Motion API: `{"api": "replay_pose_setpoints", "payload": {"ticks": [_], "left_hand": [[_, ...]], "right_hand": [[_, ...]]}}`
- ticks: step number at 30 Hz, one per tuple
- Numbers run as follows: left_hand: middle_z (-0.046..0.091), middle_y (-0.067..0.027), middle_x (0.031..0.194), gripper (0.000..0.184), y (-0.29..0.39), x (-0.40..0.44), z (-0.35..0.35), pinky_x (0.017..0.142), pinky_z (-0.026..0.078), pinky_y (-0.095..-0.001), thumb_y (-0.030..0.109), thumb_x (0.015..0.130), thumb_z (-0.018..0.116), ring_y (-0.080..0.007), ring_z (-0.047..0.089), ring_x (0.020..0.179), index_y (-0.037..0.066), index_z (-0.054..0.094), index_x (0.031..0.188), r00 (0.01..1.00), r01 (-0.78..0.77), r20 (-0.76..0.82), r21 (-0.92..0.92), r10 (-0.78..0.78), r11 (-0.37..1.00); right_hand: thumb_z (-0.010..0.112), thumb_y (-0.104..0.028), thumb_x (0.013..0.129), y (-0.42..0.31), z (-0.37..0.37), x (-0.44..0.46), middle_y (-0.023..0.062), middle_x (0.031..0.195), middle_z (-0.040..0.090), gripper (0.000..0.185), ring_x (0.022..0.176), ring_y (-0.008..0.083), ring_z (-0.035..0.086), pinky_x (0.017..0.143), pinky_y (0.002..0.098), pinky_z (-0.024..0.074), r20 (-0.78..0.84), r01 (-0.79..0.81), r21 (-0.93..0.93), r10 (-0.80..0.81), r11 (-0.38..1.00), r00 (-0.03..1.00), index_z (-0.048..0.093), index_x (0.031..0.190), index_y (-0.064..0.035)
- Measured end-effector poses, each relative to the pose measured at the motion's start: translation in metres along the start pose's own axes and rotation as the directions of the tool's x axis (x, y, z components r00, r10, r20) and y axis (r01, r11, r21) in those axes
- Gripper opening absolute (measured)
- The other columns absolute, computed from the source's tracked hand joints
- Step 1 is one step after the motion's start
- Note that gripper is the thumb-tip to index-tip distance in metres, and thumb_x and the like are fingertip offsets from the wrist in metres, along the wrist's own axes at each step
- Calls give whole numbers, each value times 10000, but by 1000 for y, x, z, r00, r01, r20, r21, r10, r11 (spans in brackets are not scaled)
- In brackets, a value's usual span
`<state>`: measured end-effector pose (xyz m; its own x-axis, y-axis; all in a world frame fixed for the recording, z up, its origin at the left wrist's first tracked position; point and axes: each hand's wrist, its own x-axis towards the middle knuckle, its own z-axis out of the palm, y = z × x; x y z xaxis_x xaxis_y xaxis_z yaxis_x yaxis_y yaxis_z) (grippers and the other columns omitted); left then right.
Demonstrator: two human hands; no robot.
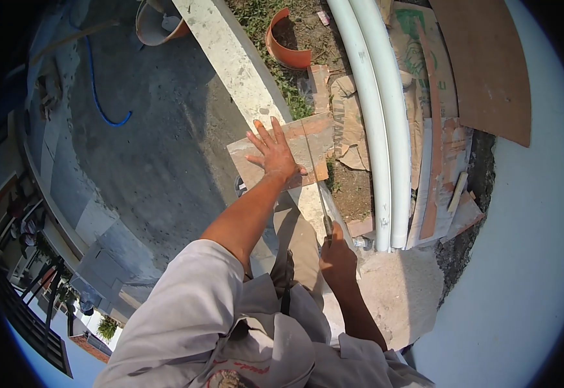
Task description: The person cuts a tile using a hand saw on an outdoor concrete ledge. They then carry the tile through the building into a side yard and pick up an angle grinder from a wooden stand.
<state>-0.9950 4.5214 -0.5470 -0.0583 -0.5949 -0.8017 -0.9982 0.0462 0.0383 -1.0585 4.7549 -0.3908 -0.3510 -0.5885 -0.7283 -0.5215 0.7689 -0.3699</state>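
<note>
A thin, worn wooden board [240, 157] lies across the top of a pale concrete ledge [233, 58], both ends overhanging. My left hand [274, 155] presses flat on it with fingers spread. My right hand [339, 257] is wrapped round the handle of a handsaw [322, 202], just below the board's near edge. The narrow blade points away from me and meets the board to the right of my left hand. How deep the blade sits in the wood I cannot tell.
Two long white pipes [373, 123] run along the right, beside paper sacks [348, 123] and a brown sheet [489, 71]. An orange curved piece [288, 55] lies on grassy soil. To the left are a bucket [149, 26] and a blue hose [94, 90] on grey concrete.
</note>
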Motion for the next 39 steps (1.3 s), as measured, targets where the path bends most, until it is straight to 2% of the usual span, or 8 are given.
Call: {"api": "replay_pose_setpoints", "payload": {"ticks": [4,11,16,21,23,32,35,39], "left_hand": [[-249,-322,1639,1692,-2,0,2,1017,198,-889,413,504,1031,-605,-184,1485,149,-213,1619,1000,-9,-12,-24,9,1000],[-243,-298,1651,1691,-2,2,3,1022,204,-883,410,495,1034,-591,-181,1494,165,-198,1626,1000,-1,-19,-41,0,999],[-234,-296,1654,1695,-1,-2,5,1029,201,-881,402,484,1039,-590,-173,1497,179,-192,1628,999,5,-34,-31,-6,1000],[-226,-288,1659,1694,-2,-1,5,1036,193,-879,393,480,1041,-587,-166,1501,192,-187,1629,999,-1,-36,-40,-1,999],[-224,-283,1662,1691,-5,-5,8,1032,186,-883,390,482,1041,-583,-175,1501,194,-186,1629,1000,-4,-26,-57,2,998],[-228,-269,1666,1711,-2,-2,10,1032,173,-887,382,458,1049,-559,-206,1504,214,-185,1631,999,-16,-50,-52,13,999],[-234,-270,1665,1712,-3,2,7,1035,168,-884,379,461,1050,-563,-208,1502,210,-189,1630,998,-16,-54,-56,13,998],[-242,-272,1662,1706,-2,-1,7,1042,167,-880,378,474,1047,-564,-207,1502,215,-200,1627,999,-4,-43,-58,2,998]], "right_hand": [[573,-185,996,-27,13,105,288,855,686,549,773,487,679,691,574,536,-3,32,-33,-32,999,999,359,1476,-24],[616,-205,959,21,8,-52,272,976,700,657,803,436,713,689,546,560,-32,-31,58,33,998,999,359,1537,-28],[584,-156,992,-12,30,106,282,855,695,509,784,482,688,682,550,538,-44,26,3,-26,1000,999,417,1453,-19],[638,-154,965,21,21,-31,259,840,705,572,772,464,705,666,530,546,-113,-25,98,36,995,993,425,1491,-77],[662,-174,946,32,5,-79,226,1025,722,588,813,394,732,670,485,573,-46,-75,135,82,988,996,458,1487,-65],[647,-168,959,43,27,36,264,868,710,604,775,425,722,648,514,557,-52,2,-2,-2,1000,999,418,1515,-111],[632,-169,965,69,31,-4,272,901,714,618,756,450,711,649,535,554,-236,159,114,-129,981,963,396,1534,-116],[637,-169,953,67,24,-17,270,936,719,624,756,462,700,655,541,550,-149,70,73,-58,995,987,404,1530,-124]]}}
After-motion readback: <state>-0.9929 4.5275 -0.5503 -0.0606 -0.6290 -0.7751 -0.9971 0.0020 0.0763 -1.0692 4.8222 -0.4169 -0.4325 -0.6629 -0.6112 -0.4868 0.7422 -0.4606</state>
